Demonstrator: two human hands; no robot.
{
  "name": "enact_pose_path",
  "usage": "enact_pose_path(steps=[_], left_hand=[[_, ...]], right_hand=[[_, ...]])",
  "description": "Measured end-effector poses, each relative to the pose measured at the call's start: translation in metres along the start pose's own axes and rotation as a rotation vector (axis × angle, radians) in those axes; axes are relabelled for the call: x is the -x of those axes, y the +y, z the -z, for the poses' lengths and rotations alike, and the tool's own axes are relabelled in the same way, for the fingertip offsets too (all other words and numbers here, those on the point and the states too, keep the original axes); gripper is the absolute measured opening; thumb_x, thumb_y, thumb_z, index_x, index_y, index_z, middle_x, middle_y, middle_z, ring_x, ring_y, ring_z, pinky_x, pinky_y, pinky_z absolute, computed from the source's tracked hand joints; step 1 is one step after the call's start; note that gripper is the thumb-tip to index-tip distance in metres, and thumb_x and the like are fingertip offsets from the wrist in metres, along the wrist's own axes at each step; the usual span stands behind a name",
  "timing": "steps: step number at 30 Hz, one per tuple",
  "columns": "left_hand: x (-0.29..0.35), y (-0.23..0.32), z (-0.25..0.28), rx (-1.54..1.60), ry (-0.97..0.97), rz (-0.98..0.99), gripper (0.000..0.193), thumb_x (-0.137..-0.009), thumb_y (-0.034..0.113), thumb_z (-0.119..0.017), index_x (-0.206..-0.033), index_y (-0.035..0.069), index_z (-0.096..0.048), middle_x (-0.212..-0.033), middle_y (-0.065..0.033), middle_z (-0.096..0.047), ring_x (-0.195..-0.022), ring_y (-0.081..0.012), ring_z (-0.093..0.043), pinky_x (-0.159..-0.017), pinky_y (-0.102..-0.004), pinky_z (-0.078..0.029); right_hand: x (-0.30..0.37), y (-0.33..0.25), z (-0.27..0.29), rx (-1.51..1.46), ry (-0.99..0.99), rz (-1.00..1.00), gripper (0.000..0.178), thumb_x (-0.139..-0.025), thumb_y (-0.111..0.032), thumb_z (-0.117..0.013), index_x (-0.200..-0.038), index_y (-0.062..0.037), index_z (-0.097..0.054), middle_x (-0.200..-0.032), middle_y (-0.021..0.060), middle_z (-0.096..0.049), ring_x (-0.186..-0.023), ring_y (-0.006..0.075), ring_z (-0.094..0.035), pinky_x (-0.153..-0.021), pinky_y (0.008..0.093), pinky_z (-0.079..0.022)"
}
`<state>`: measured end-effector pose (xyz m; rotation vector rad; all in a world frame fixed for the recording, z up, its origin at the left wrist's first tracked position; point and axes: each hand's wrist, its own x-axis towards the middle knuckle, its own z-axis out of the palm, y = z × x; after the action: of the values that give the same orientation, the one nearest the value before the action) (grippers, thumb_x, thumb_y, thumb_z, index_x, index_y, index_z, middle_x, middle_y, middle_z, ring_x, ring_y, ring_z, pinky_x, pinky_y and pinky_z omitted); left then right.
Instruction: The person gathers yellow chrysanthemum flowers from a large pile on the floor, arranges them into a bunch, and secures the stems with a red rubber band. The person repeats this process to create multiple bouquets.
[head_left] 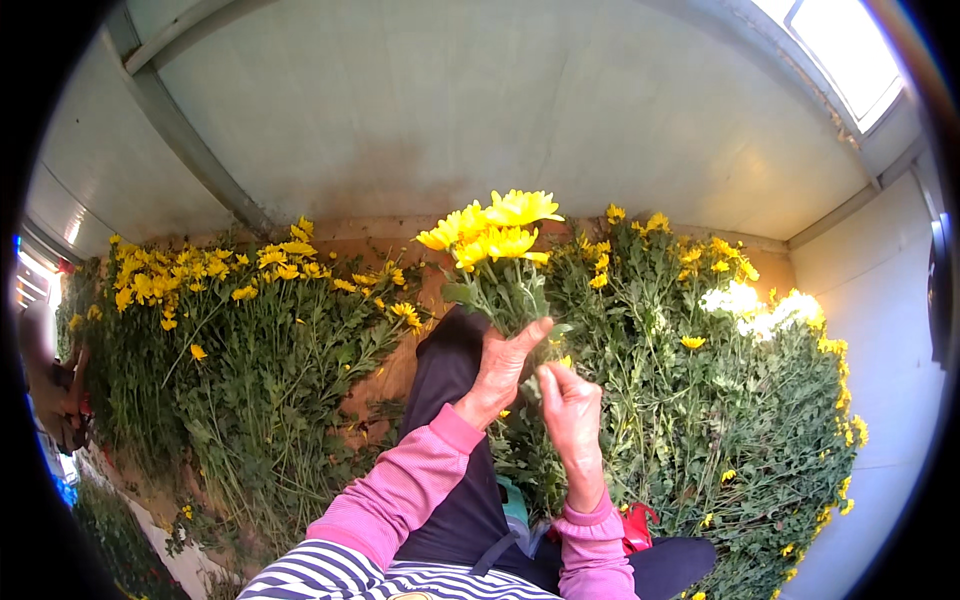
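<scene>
Gathering a bunch (495,255) of yellow flowers, by the look of it: stems being added or stripped one at a time. Left hand (500,368) wrapped around the stems just below the leaves, fingers curled and thumb up, holding the bunch upright above the lap. Right hand (568,400) just beside and slightly below the left, fingertips pinched on something small among the lower stems; whether a leaf or a single stem, cannot tell. Next move probably calls for a steady left grip while the right pulls free or tucks in without snapping the thin stalks.

Bunch: several open yellow heads clustered at the top, green leafy stems beneath, blooms level and facing up and away.

Left of the hands, a heap (240,350) of cut yellow flowers lying on the floor. Right of the hands, a second heap (720,400), a few white blooms (760,305) among it. Pink sleeves (400,490) on both forearms.
</scene>
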<state>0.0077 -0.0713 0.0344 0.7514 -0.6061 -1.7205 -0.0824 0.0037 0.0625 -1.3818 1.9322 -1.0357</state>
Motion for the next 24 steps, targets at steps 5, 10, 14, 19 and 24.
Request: enact_pose_path(steps=[5,10,14,19,24], left_hand=[[0.003,0.001,0.001,0.010,-0.001,0.100,0.027,-0.084,0.015,-0.072,-0.104,0.002,-0.059,-0.085,-0.0046,-0.063,-0.068,-0.0144,-0.062,-0.059,-0.0289,-0.055],[0.008,0.003,-0.007,-0.006,-0.205,0.033,0.031,-0.082,0.013,-0.074,-0.107,0.003,-0.059,-0.095,-0.0019,-0.063,-0.083,-0.0109,-0.061,-0.071,-0.0259,-0.052],[0.012,-0.005,-0.006,-0.223,-0.283,-0.057,0.035,-0.081,0.009,-0.073,-0.113,0.002,-0.059,-0.096,0.0001,-0.063,-0.092,-0.0084,-0.058,-0.080,-0.0253,-0.048],[0.016,-0.005,-0.003,-0.320,-0.370,0.031,0.055,-0.101,0.037,-0.040,-0.141,-0.001,-0.034,-0.138,-0.0071,-0.043,-0.126,-0.0153,-0.039,-0.106,-0.0298,-0.032],[0.016,-0.010,0.005,-0.438,-0.425,0.070,0.060,-0.104,0.042,-0.023,-0.145,-0.002,-0.024,-0.147,-0.0100,-0.031,-0.136,-0.0171,-0.027,-0.112,-0.0291,-0.022]], right_hand=[[0.008,-0.004,0.009,0.348,0.181,0.357,0.025,-0.076,-0.022,-0.075,-0.091,-0.0045,-0.065,-0.088,0.0113,-0.060,-0.084,0.0291,-0.059,-0.073,0.0402,-0.046],[-0.028,0.018,0.028,-0.113,0.159,0.285,0.075,-0.069,-0.037,-0.082,-0.125,0.0025,-0.051,-0.117,0.0178,-0.058,-0.105,0.0305,-0.057,-0.092,0.0405,-0.044],[-0.071,-0.053,0.042,-0.244,-0.246,0.141,0.062,-0.069,-0.017,-0.081,-0.123,0.0025,-0.055,-0.110,0.0134,-0.065,-0.096,0.0205,-0.062,-0.087,0.0325,-0.048],[-0.080,-0.051,0.042,-0.783,-0.273,0.035,0.035,-0.079,0.002,-0.070,-0.113,-0.0005,-0.064,-0.106,0.0017,-0.066,-0.094,0.0091,-0.060,-0.086,0.0263,-0.048],[-0.074,-0.040,0.036,-0.878,-0.194,0.081,0.032,-0.081,0.002,-0.068,-0.113,-0.0005,-0.064,-0.107,0.0022,-0.066,-0.095,0.0091,-0.060,-0.085,0.0261,-0.048]])
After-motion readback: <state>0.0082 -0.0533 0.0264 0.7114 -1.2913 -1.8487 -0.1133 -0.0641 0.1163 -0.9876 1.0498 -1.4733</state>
